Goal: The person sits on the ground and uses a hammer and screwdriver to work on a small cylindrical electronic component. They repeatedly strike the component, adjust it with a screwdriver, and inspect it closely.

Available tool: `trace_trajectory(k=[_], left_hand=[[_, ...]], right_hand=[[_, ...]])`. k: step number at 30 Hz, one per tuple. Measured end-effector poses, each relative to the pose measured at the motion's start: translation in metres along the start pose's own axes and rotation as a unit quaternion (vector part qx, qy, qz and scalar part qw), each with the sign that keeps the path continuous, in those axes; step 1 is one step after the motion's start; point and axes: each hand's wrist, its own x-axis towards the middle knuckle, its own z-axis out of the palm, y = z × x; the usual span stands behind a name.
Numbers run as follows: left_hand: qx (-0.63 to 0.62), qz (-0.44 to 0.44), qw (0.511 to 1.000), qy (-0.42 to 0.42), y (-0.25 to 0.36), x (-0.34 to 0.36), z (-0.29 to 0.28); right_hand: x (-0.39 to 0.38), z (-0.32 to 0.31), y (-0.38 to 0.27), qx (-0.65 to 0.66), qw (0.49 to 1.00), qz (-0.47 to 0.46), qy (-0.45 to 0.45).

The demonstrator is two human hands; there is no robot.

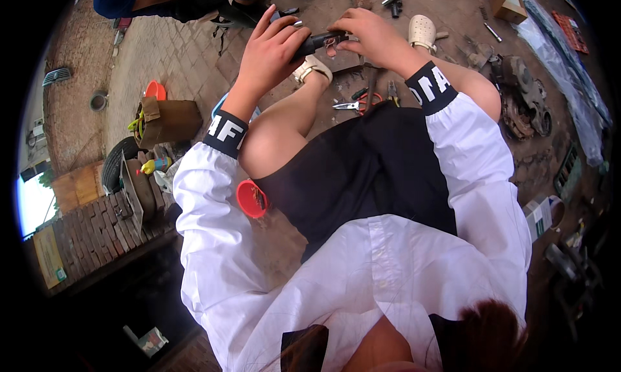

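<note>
Between my hands, above the ground past my knees, is a black cylindrical part (313, 46) with a copper-coloured piece at its right end. My left hand (272, 54) wraps around its left end, the index finger raised. My right hand (374, 41) pinches the right end between thumb and fingers. What the left palm covers is hidden. Below them on the ground lie red-handled scissors (353, 105), a hammer (371, 89) and pliers (393, 91).
A red bowl (252, 201) with small pieces stands by my left thigh. Further left is a cardboard box (176, 121). Greasy metal parts (522, 94) lie at the right, near plastic sheeting (569, 81). Another person (187, 0) is at the upper left.
</note>
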Motion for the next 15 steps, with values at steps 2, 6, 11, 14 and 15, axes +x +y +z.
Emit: trace_trajectory(k=[2, 6, 11, 14, 15], left_hand=[[-0.001, 0.011, 1.0, 0.008, -0.01, 0.011, 0.016], [-0.047, 0.046, 0.997, 0.029, -0.011, 0.031, 0.04], [-0.061, -0.002, 0.998, -0.034, -0.024, 0.006, 0.085], [-0.159, -0.067, 0.985, -0.024, -0.033, -0.005, 0.093], [-0.17, -0.12, 0.978, -0.023, -0.038, -0.021, 0.098]], right_hand=[[0.01, -0.002, 0.016, -0.026, 0.999, 0.007, -0.039], [0.018, 0.008, 0.052, -0.049, 0.989, 0.006, -0.139], [0.007, 0.06, 0.096, -0.043, 0.983, 0.035, -0.173], [-0.008, 0.089, 0.13, -0.138, 0.947, 0.142, -0.253], [-0.017, 0.103, 0.143, -0.138, 0.94, 0.175, -0.258]])
